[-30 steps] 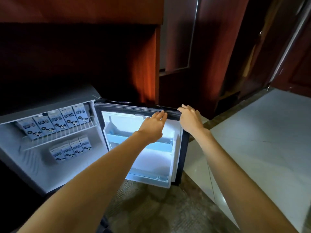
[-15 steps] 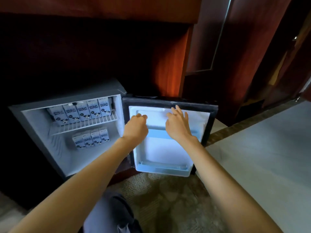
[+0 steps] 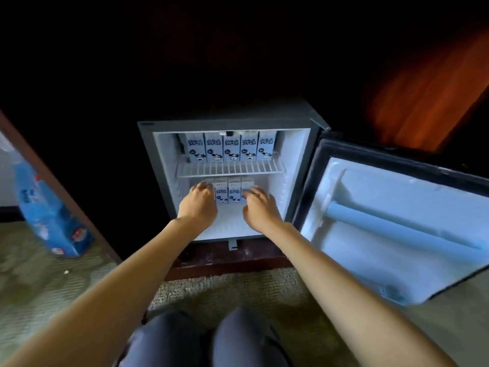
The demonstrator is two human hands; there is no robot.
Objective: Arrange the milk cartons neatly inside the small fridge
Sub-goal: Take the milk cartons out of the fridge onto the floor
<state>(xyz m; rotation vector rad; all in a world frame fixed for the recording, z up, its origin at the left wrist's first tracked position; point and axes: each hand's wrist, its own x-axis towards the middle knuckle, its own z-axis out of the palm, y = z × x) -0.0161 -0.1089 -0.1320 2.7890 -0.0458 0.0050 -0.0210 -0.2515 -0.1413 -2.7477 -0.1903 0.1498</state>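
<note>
The small grey fridge [image 3: 147, 165] stands open in a dark wooden cabinet. Several blue-and-white milk cartons [image 3: 231, 147] with a cow picture stand upright in a tight row on the wire shelf [image 3: 230, 168]. A second row of several cartons [image 3: 228, 193] stands on the fridge floor below it. My left hand [image 3: 198, 205] curls over the leftmost carton of that lower row and hides most of it. My right hand [image 3: 260, 209], fingers apart and blurred, rests against the rightmost carton.
The fridge door [image 3: 397, 207] hangs wide open to the right, with a pale blue rail across its inside. A blue milk packaging box [image 3: 50, 215] stands on the carpet at the left, beyond a wooden edge. My knees [image 3: 206, 340] are on the carpet before the fridge.
Both hands left the top of the door and reached into the fridge to the lower row of cartons. The view swung left, now facing the fridge straight on.
</note>
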